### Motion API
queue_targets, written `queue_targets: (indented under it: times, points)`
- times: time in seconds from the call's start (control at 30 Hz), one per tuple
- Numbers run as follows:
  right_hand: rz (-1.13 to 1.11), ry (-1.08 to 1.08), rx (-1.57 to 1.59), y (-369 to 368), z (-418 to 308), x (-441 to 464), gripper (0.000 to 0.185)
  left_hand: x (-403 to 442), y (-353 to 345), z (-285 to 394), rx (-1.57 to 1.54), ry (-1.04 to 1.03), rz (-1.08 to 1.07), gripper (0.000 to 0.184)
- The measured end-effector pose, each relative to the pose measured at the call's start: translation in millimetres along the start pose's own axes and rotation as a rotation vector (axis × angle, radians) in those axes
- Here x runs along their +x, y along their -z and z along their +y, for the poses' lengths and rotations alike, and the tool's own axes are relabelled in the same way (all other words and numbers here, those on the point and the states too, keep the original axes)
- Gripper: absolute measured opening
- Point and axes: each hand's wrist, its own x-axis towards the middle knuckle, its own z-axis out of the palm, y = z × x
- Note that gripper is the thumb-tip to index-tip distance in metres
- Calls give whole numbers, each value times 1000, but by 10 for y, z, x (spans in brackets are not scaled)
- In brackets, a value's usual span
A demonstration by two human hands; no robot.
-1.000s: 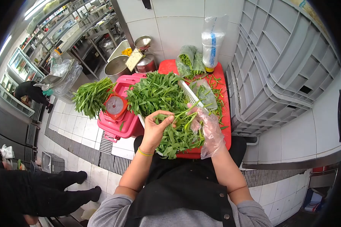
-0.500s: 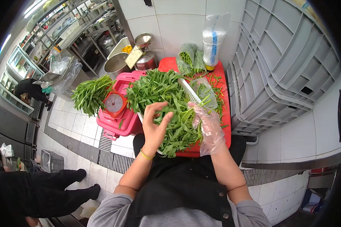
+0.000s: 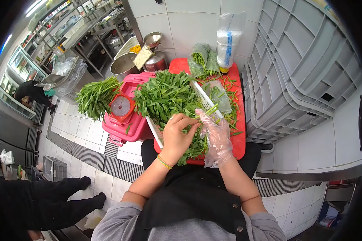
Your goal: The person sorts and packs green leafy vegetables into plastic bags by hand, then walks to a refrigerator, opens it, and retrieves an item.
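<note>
Water spinach (image 3: 165,94) with long narrow leaves fills a white perforated basket (image 3: 205,97) in front of me. My right hand (image 3: 218,138), in a clear plastic glove, is closed on a few water spinach stems (image 3: 212,109), whose cut ends point up and right. Bare and wearing a yellow wristband, my left hand (image 3: 177,134) pinches the same stems beside the right fingertips. Exactly what lies between the left fingers is partly hidden. Under the basket is a red board or tabletop (image 3: 238,138), strewn with stem bits (image 3: 230,96).
A bunch of greens (image 3: 94,98) and an orange scale (image 3: 122,107) rest on a pink lidded box (image 3: 128,130) at left. Bagged greens (image 3: 203,60) and a bag roll (image 3: 228,44) stand behind. Grey crates (image 3: 301,76) rise at right. Another person's legs (image 3: 64,193) show lower left.
My left hand has gone from spread fingers over the leaves to a pinch at the stems, moving right and down. The right hand keeps its hold, nearly in place.
</note>
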Motion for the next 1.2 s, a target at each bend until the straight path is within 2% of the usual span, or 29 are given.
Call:
queue_targets:
  times: [0.1, 0.13, 0.17, 0.2, 0.23, 0.3, 0.37, 0.43, 0.5, 0.63, 0.7, 0.73, 0.77, 0.83, 0.9, 0.97, 1.0, 1.07, 1.1, 1.17, 1.2]
  points:
    - [3, -23, 36, 33, 4, 9, 19, -15, -20, -82, -212, 166, -81, 12]
    - [-61, -2, 75, 78, 28, 15, 13, -20, -18, -116, -337, 240, -117, 10]
    - [-124, 18, 113, 113, 40, 21, 11, -29, -15, -138, -337, 241, -118, 10]
    - [-123, 17, 114, 127, 28, 22, 11, -28, -4, -140, -549, 417, -162, 9]
    - [-224, 57, 184, 133, 4, 20, 14, -27, 13, -149, -761, 593, -204, 9]
    - [-361, 129, 207, 145, -32, 22, 29, -35, 47, -214, -824, 632, -257, 8]
    - [-384, 132, 232, 147, -20, 38, 27, -18, 81, -191, -1107, 857, -259, 8]
    - [-403, 135, 258, 157, -26, 49, 26, -14, 99, -210, -1116, 880, -283, 7]
    - [-370, 128, 130, 167, -47, 56, 23, -13, 113, -192, -1126, 915, -286, 10]
    - [-313, 61, 60, 188, -13, 75, 19, -22, 114, -184, -1063, 843, -231, 10]
    - [-280, 52, -67, 196, 4, 56, 16, -12, 115, -187, -991, 664, -159, 8]
    - [-286, 165, -217, 192, 38, 71, 16, -4, 121, -191, -990, 665, -158, 8]
    - [-288, 164, -217, 193, 49, 66, 16, 7, 129, -197, -957, 662, -152, 8]
    - [-241, 252, -432, 202, 70, 42, 19, 39, 152, -186, -893, 653, -139, 6]
    - [-221, 287, -414, 212, 165, 35, 21, 51, 168, -155, -896, 670, -121, 10]
    - [-149, 480, -565, 215, 171, -2, 19, 55, 202, -184, -886, 662, -213, 14]
    - [-147, 479, -564, 222, 127, -23, 19, 50, 205, -199, -886, 662, -216, 14]
    - [-240, 729, -755, 264, -17, -76, 17, 39, 212, -227, -441, 417, -294, 10]
    - [-312, 740, -894, 353, -48, -80, 15, 96, 256, -163, -280, 339, -263, 3]
    - [-359, 744, -1037, 548, -73, -149, 16, 227, 329, -241, -40, 87, 3, 7]
    - [-377, 755, -1042, 639, -117, -147, 18, 311, 375, -322, -71, 111, 92, 7]
